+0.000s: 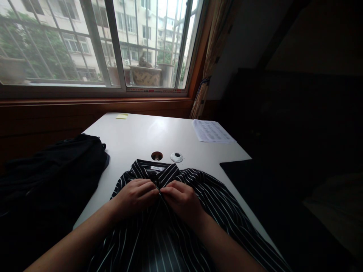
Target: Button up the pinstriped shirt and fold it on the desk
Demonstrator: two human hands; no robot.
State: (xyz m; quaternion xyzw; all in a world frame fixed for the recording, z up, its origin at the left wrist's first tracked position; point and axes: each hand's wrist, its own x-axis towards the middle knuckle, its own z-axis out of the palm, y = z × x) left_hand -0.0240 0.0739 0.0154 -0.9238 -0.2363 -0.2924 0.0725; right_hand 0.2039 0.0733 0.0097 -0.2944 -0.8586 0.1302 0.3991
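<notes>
A black shirt with white stripes (218,196) lies front up on the white table (136,132), its collar pointing away from me and a pale label showing inside the neck. Just below the collar, my left hand (137,193) pinches the left side of the front opening. My right hand (181,196) pinches the opposite edge, its fingertips almost meeting those of the left. Any button between the fingertips is too small to make out. One sleeve stretches down to the right.
Dark clothing (56,170) is heaped at the left. Beyond the collar are a round hole (157,155) in the tabletop and a round cover (176,157). Printed sheets (212,131) lie at the back right, a yellow sticky note (121,116) at the back left. A barred window (93,45) stands behind.
</notes>
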